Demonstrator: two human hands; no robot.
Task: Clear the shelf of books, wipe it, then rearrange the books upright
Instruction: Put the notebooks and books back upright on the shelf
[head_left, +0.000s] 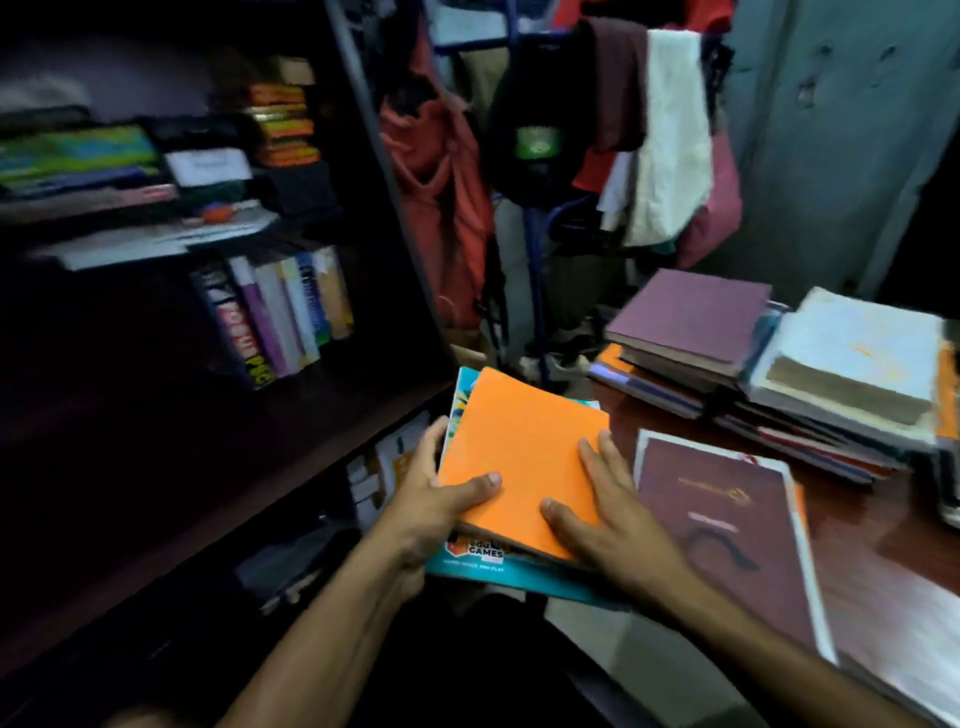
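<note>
Now left hand grips the orange book; right hand lies flat on it.

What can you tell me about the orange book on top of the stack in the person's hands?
The orange book has a plain, unmarked cover that looks like thin card or paper. It lies closed and flat, slightly tilted, on top of a small stack with a teal book beneath. The left hand grips its left edge, thumb on the cover; the right hand rests on its right side.
</note>
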